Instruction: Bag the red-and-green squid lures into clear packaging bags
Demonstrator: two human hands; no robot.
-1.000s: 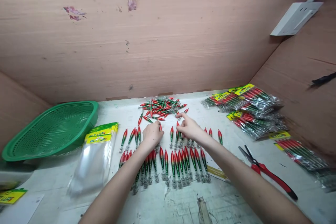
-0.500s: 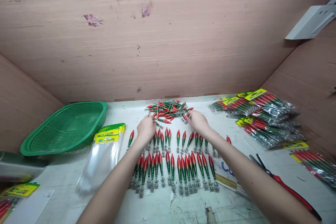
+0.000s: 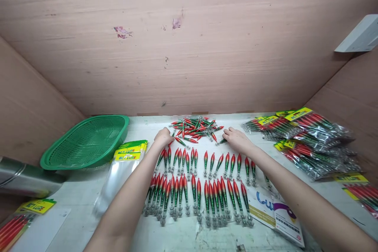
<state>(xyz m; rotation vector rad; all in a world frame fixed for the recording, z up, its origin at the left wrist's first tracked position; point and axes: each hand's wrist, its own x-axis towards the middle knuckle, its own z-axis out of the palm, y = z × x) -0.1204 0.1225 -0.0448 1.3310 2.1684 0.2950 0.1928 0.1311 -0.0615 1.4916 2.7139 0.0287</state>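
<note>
Red and green fishing lures with hook crowns lie in a loose pile (image 3: 195,126) at the back of the table. At the pile's left edge, my left hand (image 3: 164,138) is closed, with a bit of a lure (image 3: 173,135) showing at its fingertips. My right hand (image 3: 238,140) pinches another lure (image 3: 221,141) just right of the pile; the fingers cover part of it. Nearer me, lures lie red tips away in a back row (image 3: 227,164) and a denser front row (image 3: 207,201).
A green basket (image 3: 47,160) and clear header bags (image 3: 118,181) are on the left, near a metal cylinder (image 3: 29,177). Packed lure bags (image 3: 317,157) are heaped on the right. A printed packet (image 3: 274,216) lies under my right forearm.
My hands have moved apart, the left one leftward and the right one rightward with a lure. The view has shifted, and the red-handled tool is out of sight.
</note>
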